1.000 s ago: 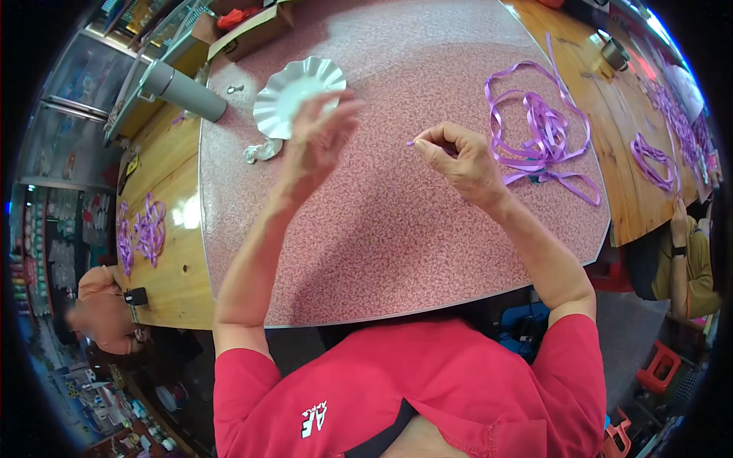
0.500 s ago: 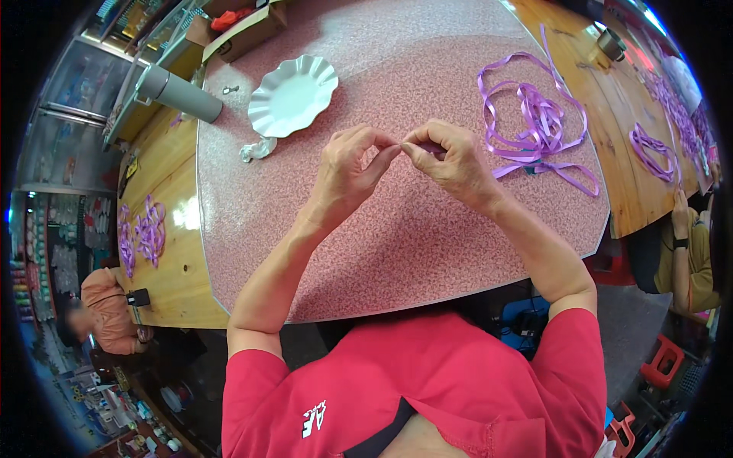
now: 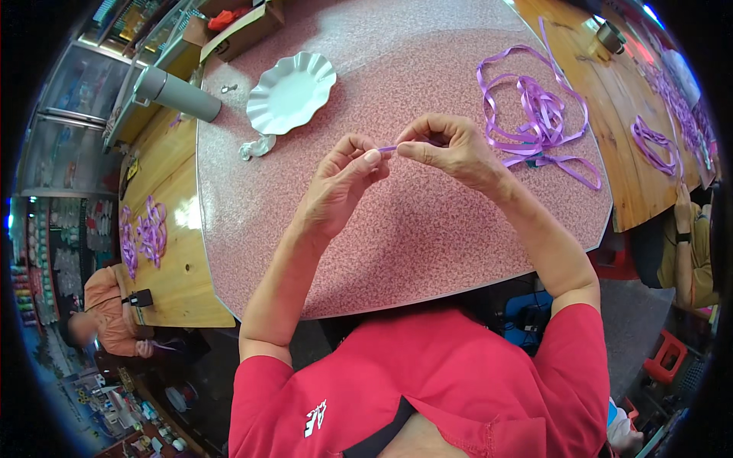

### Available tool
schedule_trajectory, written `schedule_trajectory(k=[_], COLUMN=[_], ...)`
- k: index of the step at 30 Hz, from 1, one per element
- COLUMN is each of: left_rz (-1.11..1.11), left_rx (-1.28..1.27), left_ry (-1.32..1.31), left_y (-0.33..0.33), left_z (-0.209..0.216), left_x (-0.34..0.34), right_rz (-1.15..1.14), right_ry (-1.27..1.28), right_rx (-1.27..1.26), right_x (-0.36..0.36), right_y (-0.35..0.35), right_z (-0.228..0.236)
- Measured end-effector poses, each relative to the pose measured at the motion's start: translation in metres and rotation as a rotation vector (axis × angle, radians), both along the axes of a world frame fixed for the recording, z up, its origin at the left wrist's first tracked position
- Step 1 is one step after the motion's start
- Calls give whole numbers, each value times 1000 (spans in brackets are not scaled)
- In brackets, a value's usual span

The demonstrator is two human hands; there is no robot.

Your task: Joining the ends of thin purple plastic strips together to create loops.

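Between my two hands a short piece of purple ribbon point(image 3: 388, 149) shows, held above the pink speckled table mat. My left hand point(image 3: 347, 172) pinches its left end between thumb and fingers. The other end sits in the pinch of my right hand point(image 3: 447, 149), whose curled fingers hide the rest of it. To the right of my right hand lies a loose heap of purple ribbon point(image 3: 540, 114), with long loops spread on the mat. A white plate with a wavy rim point(image 3: 324, 103) stands beyond my left hand, and a crumpled clear wrapper point(image 3: 257, 146) lies beside it.
A grey tumbler point(image 3: 179, 93) lies at the left edge, near a cardboard box point(image 3: 244, 32). More purple ribbon bundles lie on the wooden tables, at left point(image 3: 151, 229) and right point(image 3: 654, 145). A metal mug point(image 3: 610, 37) stands far right. Other people sit at both sides.
My fingertips, which met before, have drawn slightly apart, and a short stretch of purple ribbon now shows between them. My left hand has turned, so its thumb lies on top.
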State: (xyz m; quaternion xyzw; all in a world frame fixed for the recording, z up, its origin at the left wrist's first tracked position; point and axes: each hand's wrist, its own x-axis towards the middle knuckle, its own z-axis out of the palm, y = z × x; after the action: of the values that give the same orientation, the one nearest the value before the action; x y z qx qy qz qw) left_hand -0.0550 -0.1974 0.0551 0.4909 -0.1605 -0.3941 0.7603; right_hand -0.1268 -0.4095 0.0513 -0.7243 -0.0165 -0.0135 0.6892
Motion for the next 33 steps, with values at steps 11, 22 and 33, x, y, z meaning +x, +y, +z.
schedule_trajectory(k=[11, 22, 33], left_rz=[-25, 340, 308], left_rx=[-198, -125, 429], left_ry=[289, -50, -1855], left_y=[9, -16, -18], left_z=[4, 3, 7], left_x=[-9, -18, -7], right_rz=[-14, -129, -96], right_ry=[-85, -298, 197], right_rx=[-43, -129, 319], right_x=[2, -1, -2], right_y=[-5, 17, 15], right_z=[5, -9, -5])
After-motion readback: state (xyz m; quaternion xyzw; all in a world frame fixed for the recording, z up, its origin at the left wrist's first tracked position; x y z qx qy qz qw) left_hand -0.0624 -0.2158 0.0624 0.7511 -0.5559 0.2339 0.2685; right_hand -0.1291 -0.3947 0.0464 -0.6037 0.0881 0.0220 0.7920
